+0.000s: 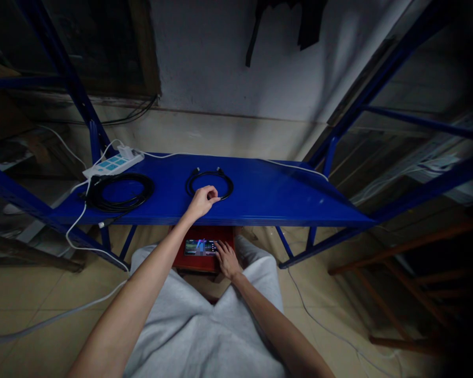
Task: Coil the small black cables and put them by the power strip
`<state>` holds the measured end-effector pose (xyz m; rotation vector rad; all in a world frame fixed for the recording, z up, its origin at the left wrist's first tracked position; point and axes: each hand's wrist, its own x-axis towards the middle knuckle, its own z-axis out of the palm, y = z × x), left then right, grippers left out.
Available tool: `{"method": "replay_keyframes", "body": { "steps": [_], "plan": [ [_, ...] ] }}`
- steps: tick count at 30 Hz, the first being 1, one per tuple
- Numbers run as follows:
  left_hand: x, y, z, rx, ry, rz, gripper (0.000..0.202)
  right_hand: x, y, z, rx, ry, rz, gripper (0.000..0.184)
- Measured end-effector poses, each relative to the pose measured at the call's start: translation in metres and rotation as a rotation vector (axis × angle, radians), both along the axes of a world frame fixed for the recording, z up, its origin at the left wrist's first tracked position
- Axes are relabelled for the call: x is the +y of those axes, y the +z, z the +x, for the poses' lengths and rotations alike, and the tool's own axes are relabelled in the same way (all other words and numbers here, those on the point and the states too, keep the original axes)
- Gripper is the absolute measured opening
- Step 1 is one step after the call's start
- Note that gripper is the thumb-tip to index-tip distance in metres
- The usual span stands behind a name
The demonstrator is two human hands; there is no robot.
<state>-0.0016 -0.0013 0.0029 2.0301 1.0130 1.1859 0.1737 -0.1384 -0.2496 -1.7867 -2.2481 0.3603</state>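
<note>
On the blue shelf lies a short black cable [229, 181] coiled into a ring, its two plug ends pointing to the far side. My left hand [204, 201] is closed at the near edge of this ring, thumb and finger pinched on the cable. Lower down, a phone [197, 248] with a lit screen rests on a red stool [205, 266] between my knees. My right hand [227, 260] is open, fingers stretched out over the right end of the phone's screen.
A thicker coil of black cable [142, 195] lies on the left of the blue shelf [276, 194]. Behind it is a white power strip [112, 164] with cords. A white cord runs along the shelf's back edge. A wooden chair [394, 299] stands at the right.
</note>
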Motion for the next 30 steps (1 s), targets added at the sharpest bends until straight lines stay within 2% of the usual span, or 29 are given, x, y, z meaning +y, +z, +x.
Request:
{"method": "replay_keyframes", "body": {
  "steps": [30],
  "plan": [
    [-0.0002, 0.0001, 0.0005, -0.010, 0.014, -0.012, 0.013, 0.0010, -0.0058, -0.0001, -0.020, 0.006, -0.011, 0.050]
  ]
}}
